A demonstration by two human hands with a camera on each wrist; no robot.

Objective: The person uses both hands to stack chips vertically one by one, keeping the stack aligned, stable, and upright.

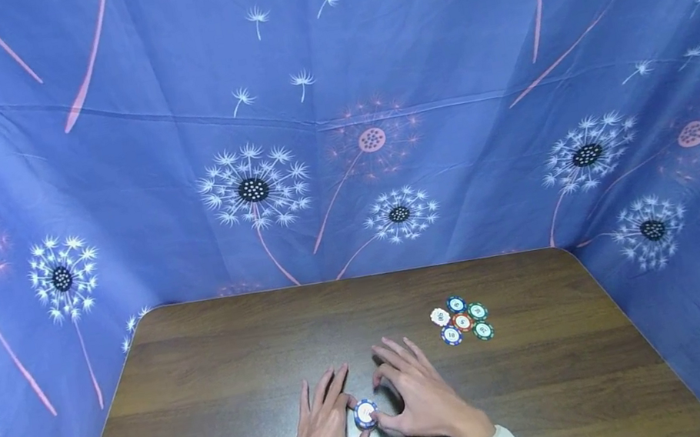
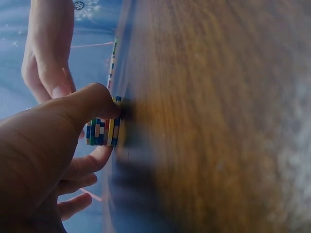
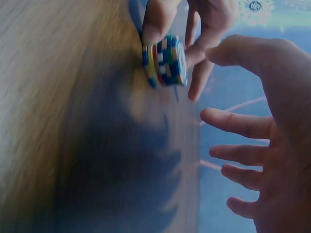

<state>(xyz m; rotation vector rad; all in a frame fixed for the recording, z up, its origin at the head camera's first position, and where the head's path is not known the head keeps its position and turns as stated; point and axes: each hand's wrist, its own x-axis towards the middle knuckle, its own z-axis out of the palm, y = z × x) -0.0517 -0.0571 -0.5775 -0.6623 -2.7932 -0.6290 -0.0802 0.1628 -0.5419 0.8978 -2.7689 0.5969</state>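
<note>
A short stack of poker chips (image 1: 365,412) stands on the wooden table, a blue-and-white chip on top. In the left wrist view, blue, green, red and yellow edges show along the stack (image 2: 103,131). My left hand (image 1: 321,434) pinches its lower part between thumb and index finger, the other fingers spread. Close by on the right is my right hand (image 1: 424,397), thumb near the top chip. The right wrist view shows that hand's fingers (image 3: 238,153) apart, holding nothing, with a gap between its thumb and the stack (image 3: 165,63).
To the right and farther back, several loose chips lie flat in a flower-like cluster around a red chip (image 1: 463,321). The brown wooden table (image 1: 221,366) ends at a blue dandelion-print cloth (image 1: 312,84) hanging behind and at both sides.
</note>
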